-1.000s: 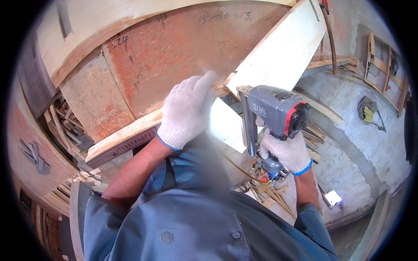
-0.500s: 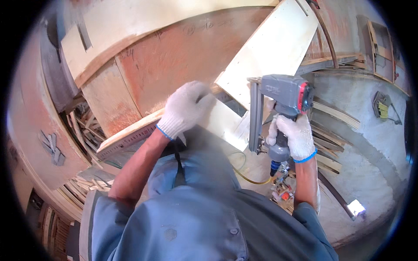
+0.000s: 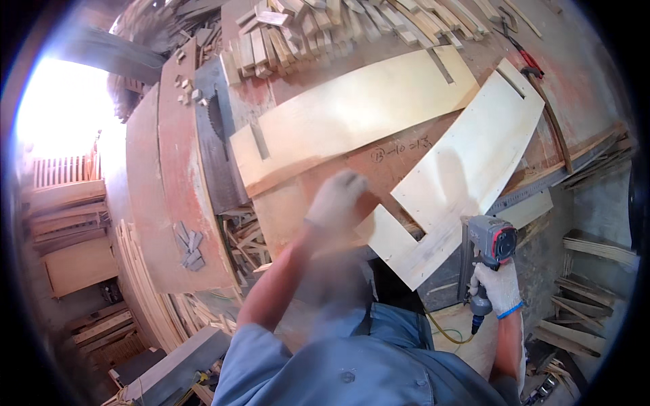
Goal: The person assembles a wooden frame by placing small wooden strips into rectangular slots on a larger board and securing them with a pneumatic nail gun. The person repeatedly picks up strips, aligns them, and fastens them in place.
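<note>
My right hand (image 3: 499, 287), in a white knit glove with a blue cuff edge, grips the handle of a grey pneumatic nail gun (image 3: 489, 237) with red trim. A yellowish air hose (image 3: 443, 333) runs from its base. The gun stands upright beside the lower right edge of a pale notched plywood board (image 3: 467, 162), which lies slanted across the workbench. My left hand (image 3: 340, 197), gloved too, hovers left of that board; motion smears its fingers. A long curved board (image 3: 359, 111) with slots at its ends lies beyond both hands.
Short wood sticks (image 3: 318, 34) are heaped along the far side. A saw blade (image 3: 215, 116) rises from the bench at left, near small metal pieces (image 3: 189, 245). Red-handled pliers (image 3: 528, 59) lie at far right. Wood strips (image 3: 596, 298) are stacked at right.
My view has swung up and left, bringing the far sticks and saw blade into sight. The nail gun, still in my right hand, now sits lower beside the notched board. My left hand is blurred.
</note>
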Tool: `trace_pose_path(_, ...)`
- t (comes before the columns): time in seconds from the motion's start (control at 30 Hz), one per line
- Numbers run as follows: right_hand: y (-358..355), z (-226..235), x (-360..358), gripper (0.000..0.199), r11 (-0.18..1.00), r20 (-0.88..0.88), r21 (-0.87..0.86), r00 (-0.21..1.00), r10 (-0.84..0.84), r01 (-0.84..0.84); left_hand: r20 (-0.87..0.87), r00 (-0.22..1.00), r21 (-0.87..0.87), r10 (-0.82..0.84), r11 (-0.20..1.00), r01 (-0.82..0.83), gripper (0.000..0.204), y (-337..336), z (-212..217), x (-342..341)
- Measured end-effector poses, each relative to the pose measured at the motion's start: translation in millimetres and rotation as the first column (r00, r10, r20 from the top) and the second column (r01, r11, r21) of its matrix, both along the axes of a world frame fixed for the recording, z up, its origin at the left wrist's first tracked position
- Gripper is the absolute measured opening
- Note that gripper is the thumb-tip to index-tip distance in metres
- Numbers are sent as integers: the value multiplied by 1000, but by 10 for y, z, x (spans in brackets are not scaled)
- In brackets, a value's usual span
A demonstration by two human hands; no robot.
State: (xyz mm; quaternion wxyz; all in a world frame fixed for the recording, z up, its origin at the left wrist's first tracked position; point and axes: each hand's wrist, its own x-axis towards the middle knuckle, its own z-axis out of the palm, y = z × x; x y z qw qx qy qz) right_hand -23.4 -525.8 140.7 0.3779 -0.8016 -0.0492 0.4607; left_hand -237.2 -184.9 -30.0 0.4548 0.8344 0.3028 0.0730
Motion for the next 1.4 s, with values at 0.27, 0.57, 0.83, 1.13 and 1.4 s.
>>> trace_pose_path(0.27, 17, -30, -118, 9, 999, 6, -41, 1000, -21, 21, 29, 791, 27, 611, 790, -612, 46, 1816, 322, 590)
trace_pose_path(0.57, 24, -104, -330, 31, 961, -5, -7, 961, -278, 278, 13, 589, 396, 808, 537, -745, 51, 2712, 417, 950)
trace_pose_path(0.83, 203, -58, -465, 29, 956, 57, -42, 956, -289, 291, -145, 813, 730, 564, 616, -297, 59, 3232, 405, 635)
trace_pose_path(1.13, 232, -133, -503, 22, 968, 129, -124, 971, -203, 219, -64, 911, 721, 406, 651, -239, 58, 3425, 135, 617)
trace_pose_path(1.4, 425, -29, -609, 8, 955, 210, -155, 953, -218, 253, 25, 952, 759, 306, 614, -217, 59, 3501, 413, 730)
